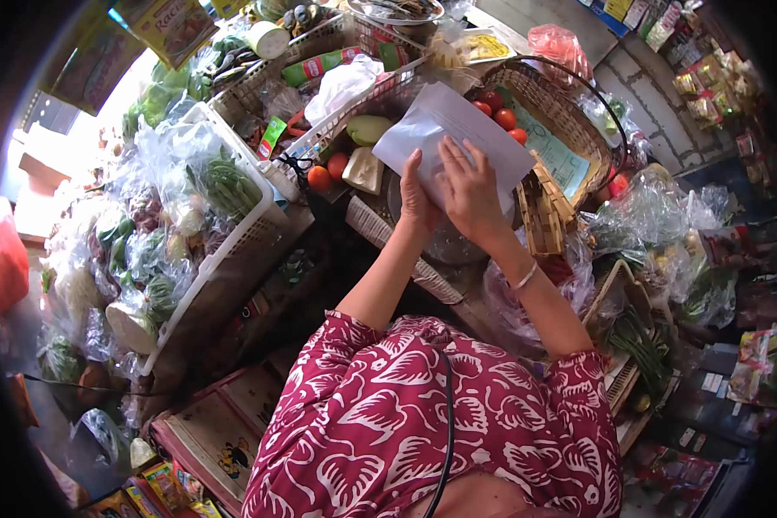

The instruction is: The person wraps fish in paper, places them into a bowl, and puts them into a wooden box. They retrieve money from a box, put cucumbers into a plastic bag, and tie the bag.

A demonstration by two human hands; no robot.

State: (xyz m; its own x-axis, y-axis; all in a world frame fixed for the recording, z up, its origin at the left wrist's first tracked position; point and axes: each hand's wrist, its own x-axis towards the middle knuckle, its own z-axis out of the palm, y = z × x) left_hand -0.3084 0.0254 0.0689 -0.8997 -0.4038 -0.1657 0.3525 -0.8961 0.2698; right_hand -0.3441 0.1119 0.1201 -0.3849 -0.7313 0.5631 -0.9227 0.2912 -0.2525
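A white sheet of paper, with faint print showing on it, is tilted up in front of me. My left hand grips its lower edge, thumb on the near side and the other fingers hidden. Flat against the sheet lies my right hand, its fingers stretched out. Underneath, a round grey plate is partly covered by my hands and the paper. To the left are a pale cut vegetable and a green one, beside orange-red tomatoes.
A wicker basket with tomatoes stands at the right, near a small woven basket. On the left, a white crate holds bagged vegetables. Plastic bags crowd the right side. Packets hang at upper left.
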